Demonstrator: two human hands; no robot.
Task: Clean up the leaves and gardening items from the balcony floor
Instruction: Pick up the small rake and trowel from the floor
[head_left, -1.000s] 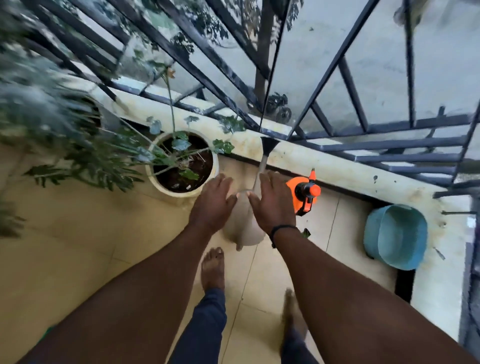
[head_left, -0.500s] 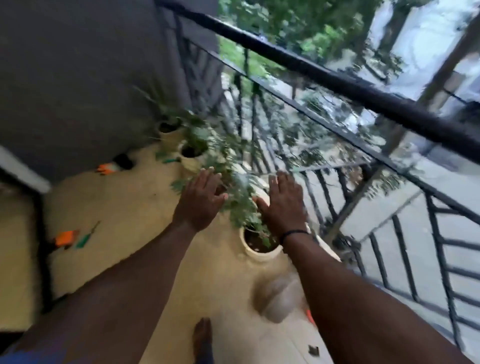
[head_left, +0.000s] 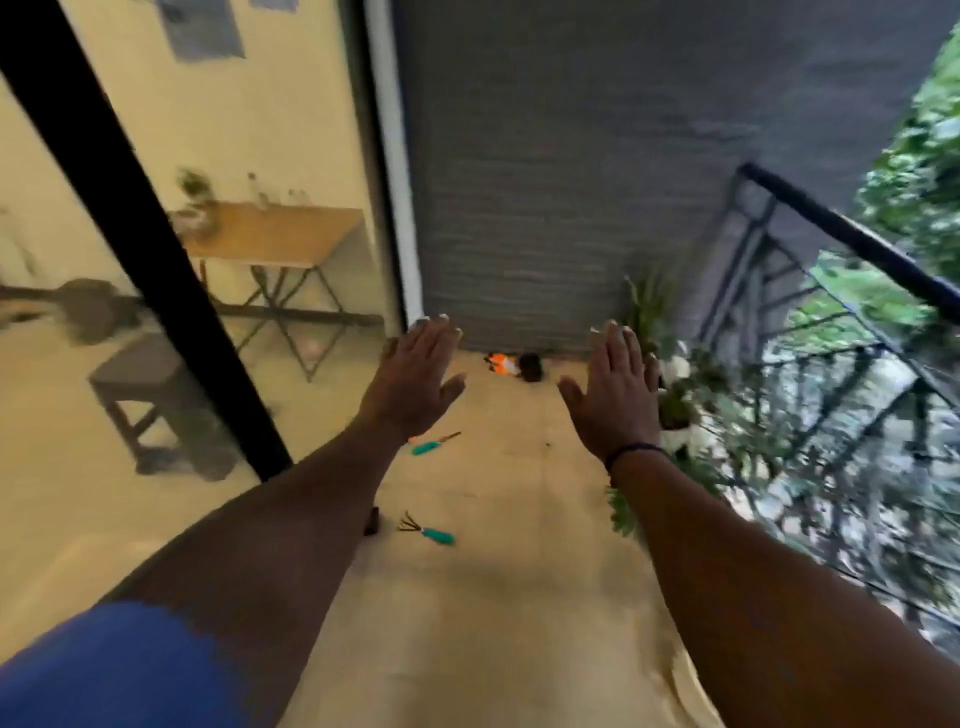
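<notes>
My left hand (head_left: 413, 376) and my right hand (head_left: 615, 389) are stretched out in front of me with straight fingers, both holding nothing, high above the balcony floor (head_left: 493, 597). On the floor lies a small hand rake with a teal handle (head_left: 428, 530). Farther off lies a second teal-handled tool (head_left: 434, 444), partly hidden by my left wrist. Against the far grey wall lie an orange item (head_left: 500, 362) and a dark item (head_left: 531, 367), both blurred.
Potted plants (head_left: 675, 410) stand along the black railing (head_left: 841, 234) on the right. A glass door with a black frame (head_left: 130, 208) runs along the left; behind it are a wooden table (head_left: 270, 234) and a dark stool (head_left: 140, 379).
My view has swung left from the pots and railing to the length of the balcony. Both hands left the pale watering can and stayed raised and open.
</notes>
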